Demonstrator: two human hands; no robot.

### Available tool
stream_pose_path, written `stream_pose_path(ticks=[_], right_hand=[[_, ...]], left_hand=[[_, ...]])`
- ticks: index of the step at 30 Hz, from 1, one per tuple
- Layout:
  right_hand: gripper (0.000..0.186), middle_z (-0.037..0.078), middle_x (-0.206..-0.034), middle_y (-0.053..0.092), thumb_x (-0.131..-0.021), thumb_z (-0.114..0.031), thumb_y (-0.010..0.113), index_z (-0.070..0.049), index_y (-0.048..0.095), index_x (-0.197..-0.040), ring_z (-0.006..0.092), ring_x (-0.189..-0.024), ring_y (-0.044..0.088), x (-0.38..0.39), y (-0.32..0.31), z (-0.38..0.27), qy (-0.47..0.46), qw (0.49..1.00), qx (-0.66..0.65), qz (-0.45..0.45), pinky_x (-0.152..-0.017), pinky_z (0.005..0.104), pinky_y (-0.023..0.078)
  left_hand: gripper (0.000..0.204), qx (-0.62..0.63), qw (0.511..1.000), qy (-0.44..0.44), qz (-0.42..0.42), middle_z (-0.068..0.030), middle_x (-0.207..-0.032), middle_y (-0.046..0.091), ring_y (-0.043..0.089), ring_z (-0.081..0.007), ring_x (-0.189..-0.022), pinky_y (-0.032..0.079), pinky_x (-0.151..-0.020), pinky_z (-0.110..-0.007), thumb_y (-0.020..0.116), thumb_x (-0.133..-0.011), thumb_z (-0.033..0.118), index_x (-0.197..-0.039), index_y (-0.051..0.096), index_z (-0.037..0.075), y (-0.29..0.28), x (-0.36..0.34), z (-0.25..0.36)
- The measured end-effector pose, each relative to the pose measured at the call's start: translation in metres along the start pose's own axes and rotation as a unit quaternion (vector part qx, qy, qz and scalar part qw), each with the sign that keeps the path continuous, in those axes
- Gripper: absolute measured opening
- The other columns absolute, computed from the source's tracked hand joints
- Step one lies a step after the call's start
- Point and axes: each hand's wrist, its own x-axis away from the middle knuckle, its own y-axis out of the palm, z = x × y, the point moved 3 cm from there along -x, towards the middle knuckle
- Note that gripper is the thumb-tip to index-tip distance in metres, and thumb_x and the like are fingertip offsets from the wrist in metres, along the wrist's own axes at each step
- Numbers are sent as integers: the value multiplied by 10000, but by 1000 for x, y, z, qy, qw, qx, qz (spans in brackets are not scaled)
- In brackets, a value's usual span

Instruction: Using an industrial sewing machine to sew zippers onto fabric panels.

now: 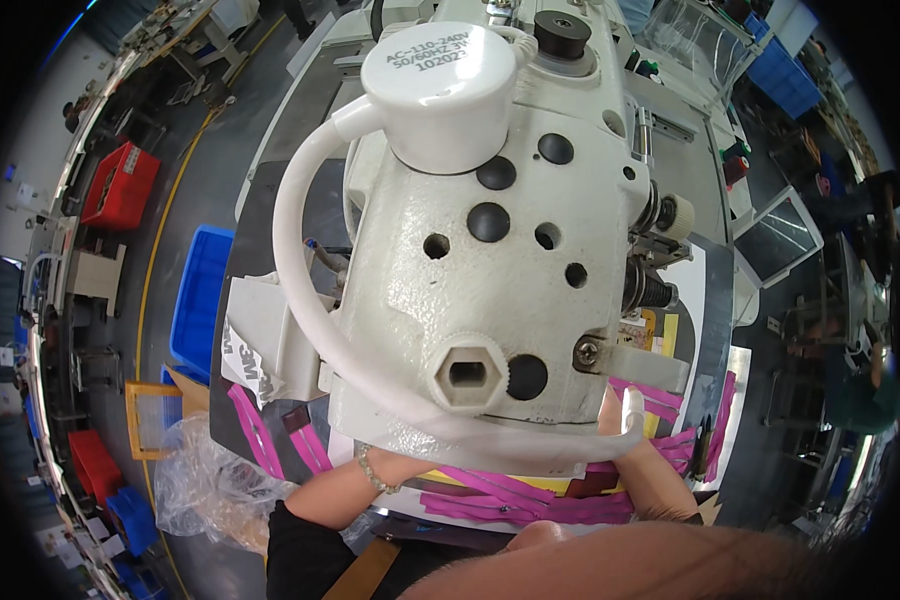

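Observation:
A large white sewing machine head (400,290) fills the middle of the view and hides most of what my hands do. My left hand (402,467), with a beaded bracelet (373,472) at the wrist, reaches under the machine's near edge, its fingers out of sight. On the other side my right hand (610,410) goes in behind the curved white lamp arm (300,290); only a sliver of it shows, and what it touches is hidden. Magenta zipper strips (505,492) lie on the table just in front of the machine, between my forearms.
More magenta strips (253,430) lie at the table's left. A blue bin (202,295) and crumpled clear plastic (205,490) are on the left. A red crate (120,187) stands farther off. Thread spools (735,160) and a tilted screen (778,235) are on the right.

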Motion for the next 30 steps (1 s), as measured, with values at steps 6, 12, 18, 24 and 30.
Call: stream_pose_path(ticks=[6,12,18,24,30], right_hand=[[376,116,-1179,619,-758,-62,583,-49,619,-1132,271,-1164,559,-6,-9,-6,-34,999,15,34,-1043,440,415],[358,132,-1204,612,-786,-137,540,-41,624,-1121,287,-1218,528,-4,-1,-2,-21,999,-5,31,-1024,448,416],[347,135,-1179,626,-768,-137,535,-47,641,-1086,294,-1200,546,-7,-6,-2,-10,1000,-25,1,-1017,448,421],[359,151,-1149,633,-753,-117,541,-41,638,-1090,306,-1178,560,-7,-4,-3,-28,999,18,1,-1001,446,436],[378,136,-1148,638,-755,-94,541,-8,619,-1115,279,-1133,588,-12,-5,-12,-65,989,130,17,-990,443,448]], left_hand=[[240,-12,1000,-6,-3,-115,-838,597,578,-288,-759,473,-699,-415,575,-693,120,-914,654,68,9,0,-3],[245,-28,1000,-4,-3,-117,-846,597,577,-291,-770,471,-704,-420,574,-694,120,-919,655,67,9,-1,0],[250,-51,999,-1,2,-120,-854,597,576,-294,-781,470,-708,-425,572,-695,120,-925,655,66,7,-5,-3],[254,-68,998,-11,3,-123,-861,596,575,-297,-792,468,-713,-430,571,-696,120,-930,655,65,5,-3,-1],[259,-82,996,-21,6,-126,-869,596,574,-300,-804,467,-717,-434,569,-697,120,-935,656,64,2,-2,5]])
